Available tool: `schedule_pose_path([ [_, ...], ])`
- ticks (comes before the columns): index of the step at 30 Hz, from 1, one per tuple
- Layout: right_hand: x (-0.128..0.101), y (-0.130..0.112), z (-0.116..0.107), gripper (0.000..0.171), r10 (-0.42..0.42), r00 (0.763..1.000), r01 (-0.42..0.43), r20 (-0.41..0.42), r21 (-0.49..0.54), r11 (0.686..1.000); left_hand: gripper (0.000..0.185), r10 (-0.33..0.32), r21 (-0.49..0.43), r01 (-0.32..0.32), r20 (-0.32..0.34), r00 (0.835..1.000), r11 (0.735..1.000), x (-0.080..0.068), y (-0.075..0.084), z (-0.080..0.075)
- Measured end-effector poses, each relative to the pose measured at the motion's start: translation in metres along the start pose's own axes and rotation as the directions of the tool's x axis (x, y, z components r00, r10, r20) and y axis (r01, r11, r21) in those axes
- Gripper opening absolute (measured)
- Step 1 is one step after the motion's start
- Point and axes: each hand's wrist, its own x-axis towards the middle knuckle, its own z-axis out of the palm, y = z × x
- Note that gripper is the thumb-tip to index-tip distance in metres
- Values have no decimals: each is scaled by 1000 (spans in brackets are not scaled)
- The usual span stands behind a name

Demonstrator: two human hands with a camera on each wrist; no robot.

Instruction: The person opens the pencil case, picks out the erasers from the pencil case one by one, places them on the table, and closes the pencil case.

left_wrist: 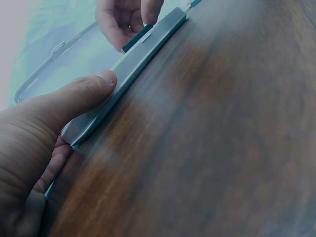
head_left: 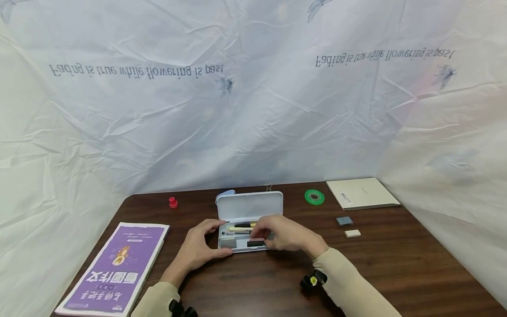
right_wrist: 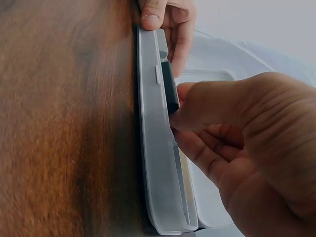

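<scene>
on the dark wooden desk (head_left: 396, 264) the left hand (head_left: 198, 251) braces the near left corner of the open pale grey plastic pencil case (head_left: 247, 220), thumb and fingers curled round it, so the right hand (head_left: 285, 233) can pinch a small black rectangular eraser (head_left: 255, 243) at its front edge.

dark brown wooden table (head_left: 396, 264) with rounded corners; wrinkled pale plastic sheet backdrop (head_left: 253, 110) (upside-down printed lettering, dragonfly motifs) hung behind and along both sides; even light.
</scene>
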Motion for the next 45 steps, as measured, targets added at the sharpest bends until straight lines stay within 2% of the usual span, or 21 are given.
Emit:
schedule_pose_path([
  [3,0,-1,0,40,3,1000,-3,6,-10,1000,82,-21,-1,21,15,1000,1000,0,0,-1],
  [5,1,-1,0,40,4,1000,-4,3,-20,1000,85,-65,4,65,38,997,998,1,3,-3],
  [10,1,0,3,38,-1,1000,0,-25,-29,1000,84,-100,14,100,71,992,995,2,2,-3],
  [18,-1,1,4,34,-26,990,18,-137,-59,998,84,-92,14,91,78,993,996,3,4,-2],
  [24,-1,-1,1,33,-65,968,46,-241,-83,995,85,-91,17,90,76,993,996,3,4,-3],
  [34,-2,-4,1,38,-64,932,49,-356,-51,998,86,-98,18,97,75,992,995,2,3,-4],
  [37,-3,-5,1,36,-61,924,46,-376,-49,998,86,-104,14,103,77,992,995,2,4,-4],
  [45,-14,-6,-8,33,-28,925,9,-379,-51,999,85,-107,10,107,78,991,994,1,4,-5],
])
